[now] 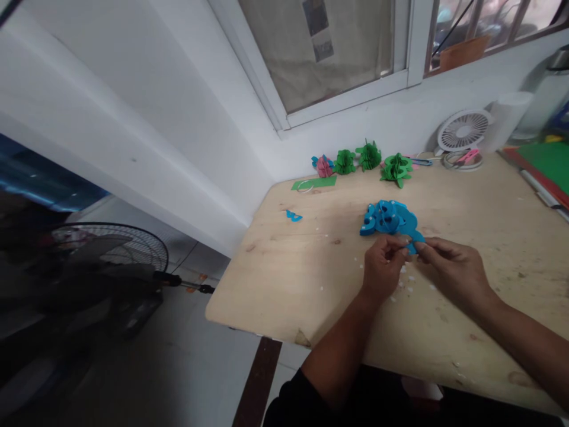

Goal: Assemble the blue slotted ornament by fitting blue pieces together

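Note:
A blue foam model [388,218] made of slotted pieces rests on the wooden table [311,261]. My left hand [383,265] and my right hand [453,270] meet at its near right edge, both pinching the same blue piece between fingertips. Small white scraps lie on the table under my hands. A loose blue piece [294,216] lies to the left, apart from both hands.
Along the wall stand three green foam models [368,157] and a pink and blue one [323,166], beside a green sheet [315,183]. A small white desk fan [463,130], clips and a green mat [549,163] sit far right. A floor fan [111,249] stands left of the table.

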`<act>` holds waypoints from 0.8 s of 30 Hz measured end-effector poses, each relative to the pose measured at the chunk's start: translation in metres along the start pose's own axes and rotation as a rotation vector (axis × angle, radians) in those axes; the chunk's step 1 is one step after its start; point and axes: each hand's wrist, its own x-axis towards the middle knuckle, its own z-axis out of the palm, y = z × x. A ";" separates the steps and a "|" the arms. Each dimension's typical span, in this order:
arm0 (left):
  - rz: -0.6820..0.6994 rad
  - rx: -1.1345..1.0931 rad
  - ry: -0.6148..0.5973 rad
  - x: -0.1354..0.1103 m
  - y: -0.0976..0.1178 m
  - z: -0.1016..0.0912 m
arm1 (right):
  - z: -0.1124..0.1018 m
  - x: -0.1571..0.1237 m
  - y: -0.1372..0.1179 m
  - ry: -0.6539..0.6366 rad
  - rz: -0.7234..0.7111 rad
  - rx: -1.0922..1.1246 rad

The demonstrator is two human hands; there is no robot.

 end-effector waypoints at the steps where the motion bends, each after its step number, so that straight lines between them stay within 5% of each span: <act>1: -0.006 -0.014 -0.006 0.000 0.001 0.000 | 0.000 0.000 0.000 0.001 0.015 0.011; 16: -0.249 -0.023 -0.003 -0.001 0.006 0.001 | 0.001 0.001 0.001 0.007 0.065 0.071; 24: -0.198 -0.055 -0.057 0.000 0.008 -0.003 | 0.003 0.001 -0.002 -0.046 0.130 0.147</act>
